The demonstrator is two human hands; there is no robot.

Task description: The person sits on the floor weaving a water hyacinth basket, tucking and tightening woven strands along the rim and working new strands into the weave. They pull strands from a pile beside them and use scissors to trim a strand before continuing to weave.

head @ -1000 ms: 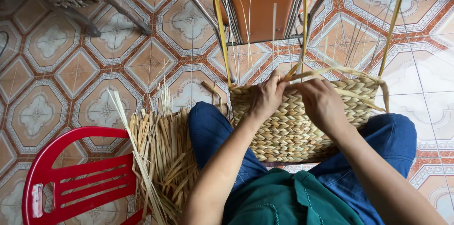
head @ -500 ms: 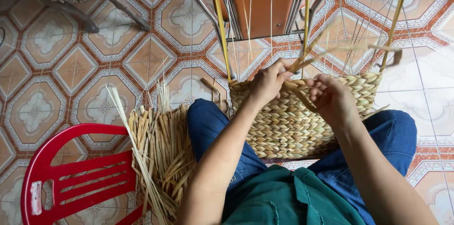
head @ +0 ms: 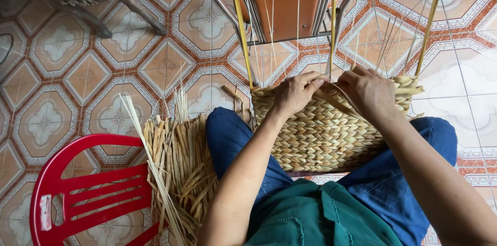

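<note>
Two hands are busy: your left hand (head: 296, 93) and right hand (head: 365, 90) now pinch a straw strand (head: 336, 100) closer together on the top edge of the woven basket (head: 321, 135) on your lap, so another stitch is closing.

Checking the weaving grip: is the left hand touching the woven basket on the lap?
Touching. The head view shows the left hand resting on the upper edge of the woven basket, its fingers curled over the plaited rim with no gap visible.
</note>
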